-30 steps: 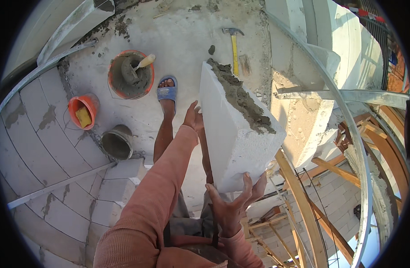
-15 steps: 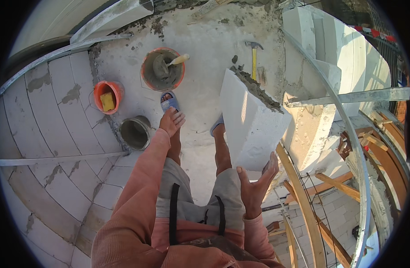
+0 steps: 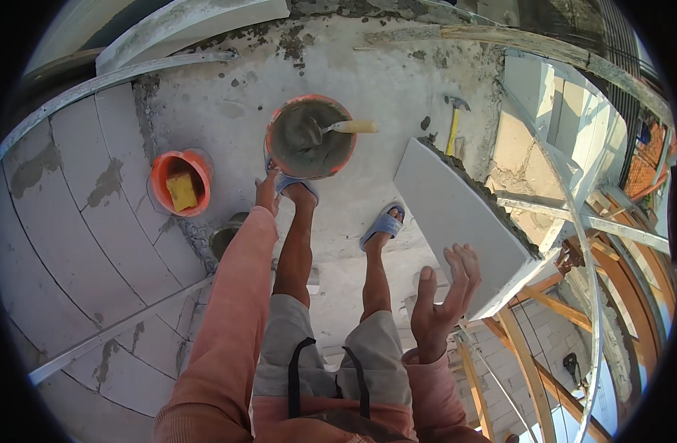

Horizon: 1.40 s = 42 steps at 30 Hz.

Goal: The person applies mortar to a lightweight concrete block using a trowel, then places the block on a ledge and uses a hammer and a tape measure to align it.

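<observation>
An orange-rimmed bucket [image 3: 294,144] holds grey mortar and a trowel [image 3: 353,127] with a pale handle. My left hand [image 3: 267,190] is at its lower-left rim, fingers apart; whether they touch it I cannot tell. A white block [image 3: 456,221] stands to the right, wet mortar [image 3: 471,188] along its top edge. My right hand [image 3: 445,295] is open just left of the block's near end, fingers loosely curved. My feet, in blue sandals [image 3: 382,225], are on the concrete floor [image 3: 228,111] between bucket and block.
A smaller orange bucket [image 3: 161,177] with a yellow sponge and a partly hidden grey bucket [image 3: 228,240] are left, beside a block wall [image 3: 80,221]. A hammer [image 3: 453,129] lies beyond the white block. Metal rails [image 3: 582,221] and timbers [image 3: 530,376] edge a drop on the right.
My left hand has moved from beside the block to the mortar bucket. My right hand has come away from the block, which now sits farther right in the view.
</observation>
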Tool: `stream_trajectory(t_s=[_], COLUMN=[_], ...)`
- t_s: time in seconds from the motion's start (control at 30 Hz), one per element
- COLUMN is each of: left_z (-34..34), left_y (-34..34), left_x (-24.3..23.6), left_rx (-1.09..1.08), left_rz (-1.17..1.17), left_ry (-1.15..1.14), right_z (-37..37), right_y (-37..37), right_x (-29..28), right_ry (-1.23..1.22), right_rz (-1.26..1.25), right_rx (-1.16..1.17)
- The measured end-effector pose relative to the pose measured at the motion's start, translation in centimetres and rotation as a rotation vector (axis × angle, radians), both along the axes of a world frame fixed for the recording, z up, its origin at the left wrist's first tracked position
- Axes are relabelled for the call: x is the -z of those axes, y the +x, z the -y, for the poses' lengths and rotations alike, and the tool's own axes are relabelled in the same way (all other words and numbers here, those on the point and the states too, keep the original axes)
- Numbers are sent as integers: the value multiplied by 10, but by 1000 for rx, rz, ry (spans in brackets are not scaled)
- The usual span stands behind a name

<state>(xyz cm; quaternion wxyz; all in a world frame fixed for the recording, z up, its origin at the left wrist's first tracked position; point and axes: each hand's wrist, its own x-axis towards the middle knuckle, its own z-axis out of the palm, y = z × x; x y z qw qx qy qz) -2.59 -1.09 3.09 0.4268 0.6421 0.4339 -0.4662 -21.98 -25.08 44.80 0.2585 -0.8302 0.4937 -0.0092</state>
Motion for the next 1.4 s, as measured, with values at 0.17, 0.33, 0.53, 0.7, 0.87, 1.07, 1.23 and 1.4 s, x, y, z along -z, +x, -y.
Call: stream_trajectory(t_s=[0.17, 0.33, 0.53, 0.7, 0.87, 1.07, 1.23, 1.4], left_z=[16, 43, 88, 149, 149, 161, 183, 205], left_y=[-10, 5, 63, 84, 102, 106, 130, 148], left_x=[11, -6, -30, -56, -79, -68, -48, -67], left_rx=[-151, -248, 269, 855, 805, 456, 576, 503], left_rz=[-96, -37, 95, 391, 420, 437, 398, 249], left_ry=[-219, -425, -376, -165, -77, -146, -162, -215], right_z=[25, 63, 69, 113, 196, 253, 284, 279], right_y=[97, 127, 156, 186, 205, 240, 257, 259], right_x=[229, 337, 307, 242, 234, 250, 294, 349], right_ry=[-135, -246, 60, 428, 575, 244, 138, 273], right_rz=[-375, -484, -664, -712, -661, -607, -533, -447], right_rx=[-561, -837, -916, -765, -829, -993, -1021, -1087])
